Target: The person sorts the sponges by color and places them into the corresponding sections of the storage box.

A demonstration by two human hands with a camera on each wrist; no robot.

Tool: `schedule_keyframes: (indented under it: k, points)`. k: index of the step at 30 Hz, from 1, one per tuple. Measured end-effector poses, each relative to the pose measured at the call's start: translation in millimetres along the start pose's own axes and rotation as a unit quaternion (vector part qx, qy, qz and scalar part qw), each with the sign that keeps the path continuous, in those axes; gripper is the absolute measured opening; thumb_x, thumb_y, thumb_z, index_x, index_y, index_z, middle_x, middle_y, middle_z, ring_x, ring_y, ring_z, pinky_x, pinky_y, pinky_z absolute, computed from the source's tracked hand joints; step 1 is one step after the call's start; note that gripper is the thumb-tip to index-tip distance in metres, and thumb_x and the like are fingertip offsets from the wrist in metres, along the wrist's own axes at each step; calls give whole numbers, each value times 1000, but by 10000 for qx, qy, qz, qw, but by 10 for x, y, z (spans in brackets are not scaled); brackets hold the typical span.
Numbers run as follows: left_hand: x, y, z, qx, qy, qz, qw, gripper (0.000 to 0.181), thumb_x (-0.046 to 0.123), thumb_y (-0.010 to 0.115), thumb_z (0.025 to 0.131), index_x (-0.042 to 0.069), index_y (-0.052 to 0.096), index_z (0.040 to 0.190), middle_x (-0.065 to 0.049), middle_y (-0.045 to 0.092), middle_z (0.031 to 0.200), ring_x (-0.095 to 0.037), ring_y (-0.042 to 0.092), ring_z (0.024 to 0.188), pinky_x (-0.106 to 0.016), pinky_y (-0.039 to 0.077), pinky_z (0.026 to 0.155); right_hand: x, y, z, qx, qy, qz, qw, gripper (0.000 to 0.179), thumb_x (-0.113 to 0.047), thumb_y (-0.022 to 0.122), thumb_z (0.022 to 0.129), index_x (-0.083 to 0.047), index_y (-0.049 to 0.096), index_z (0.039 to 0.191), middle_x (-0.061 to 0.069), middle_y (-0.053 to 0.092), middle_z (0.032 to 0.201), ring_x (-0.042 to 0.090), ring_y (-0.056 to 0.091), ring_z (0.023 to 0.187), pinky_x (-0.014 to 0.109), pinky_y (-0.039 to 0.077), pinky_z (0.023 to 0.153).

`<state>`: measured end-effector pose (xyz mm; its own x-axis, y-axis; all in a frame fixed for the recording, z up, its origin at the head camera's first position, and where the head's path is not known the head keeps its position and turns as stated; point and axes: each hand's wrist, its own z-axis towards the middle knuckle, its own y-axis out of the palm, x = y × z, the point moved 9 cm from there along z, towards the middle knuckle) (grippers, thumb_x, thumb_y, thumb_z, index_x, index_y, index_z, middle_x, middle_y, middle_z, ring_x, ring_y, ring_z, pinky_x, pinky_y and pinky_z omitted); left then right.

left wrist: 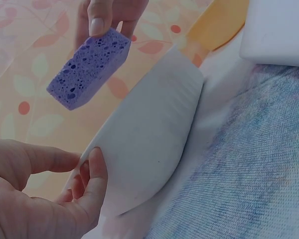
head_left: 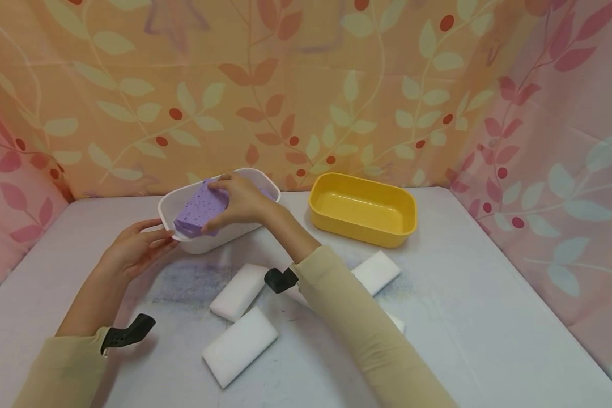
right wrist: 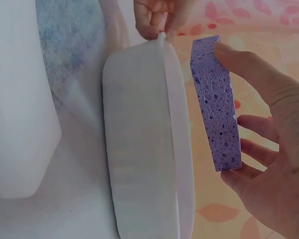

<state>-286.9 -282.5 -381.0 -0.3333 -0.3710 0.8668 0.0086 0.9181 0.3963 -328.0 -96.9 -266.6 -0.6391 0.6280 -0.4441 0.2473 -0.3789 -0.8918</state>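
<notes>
My right hand (head_left: 242,198) grips a purple porous sponge (head_left: 203,207) between thumb and fingers. In the head view the sponge overlaps the opening of a white basin (head_left: 219,235); both wrist views show it above the basin's rim. My left hand (head_left: 135,246) pinches the basin's near left rim, thumb on one side and fingers on the other. More purple (head_left: 267,194) shows inside the basin at its right end, partly hidden behind my right hand. The left wrist view shows the sponge (left wrist: 89,69) tilted, with the right thumb on its top end.
A yellow basin (head_left: 362,232) stands to the right of the white one. White rectangular sponge blocks (head_left: 239,345) lie on the table (head_left: 469,317) in front, some partly covered by my right sleeve. Patterned curtains (head_left: 306,85) hang behind and at the sides.
</notes>
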Motion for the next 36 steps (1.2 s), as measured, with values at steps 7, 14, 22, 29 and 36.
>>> schedule_keyframes:
  k: [7, 14, 22, 29, 36]
  points:
    - [4, 4, -3, 24, 33, 35, 10000, 35, -9, 58, 102, 13, 42, 124, 1, 69, 94, -12, 75, 85, -26, 65, 76, 61, 46, 92, 10, 36, 65, 10000, 97, -40, 96, 76, -8, 52, 156, 13, 47, 160, 25, 44, 147, 24, 36, 119]
    - [6, -6, 6, 69, -2, 46, 10000, 45, -9, 57, 103, 9, 37, 139, 1, 69, 94, -12, 74, 85, -26, 64, 76, 121, 89, 221, -31, 116, 98, 9999, 95, -37, 97, 75, -8, 53, 155, 13, 45, 162, 26, 42, 150, 24, 34, 121]
    - [6, -14, 5, 77, -9, 10, 10000, 45, -8, 58, 103, 10, 38, 138, 1, 69, 94, -12, 74, 85, -26, 64, 76, 146, 153, 349, -235, 166, 356, 9990, 96, -32, 97, 75, -9, 51, 157, 12, 40, 166, 24, 38, 153, 20, 30, 123]
    - [3, -17, 1, 55, -30, -204, 9998, 37, -10, 58, 102, 13, 42, 126, -2, 70, 93, -14, 75, 84, -28, 65, 75, 137, 215, 419, -449, 205, 387, 9980, 95, -30, 95, 77, -11, 49, 158, 12, 36, 168, 23, 35, 155, 19, 27, 123]
    - [-5, -14, 3, 96, -101, -8, 9999, 35, -6, 60, 102, 16, 43, 123, 0, 69, 94, -13, 75, 85, -27, 65, 76, 197, 286, 459, -447, 259, 261, 9983, 95, -30, 96, 76, -12, 51, 157, 10, 40, 166, 23, 38, 154, 20, 30, 123]
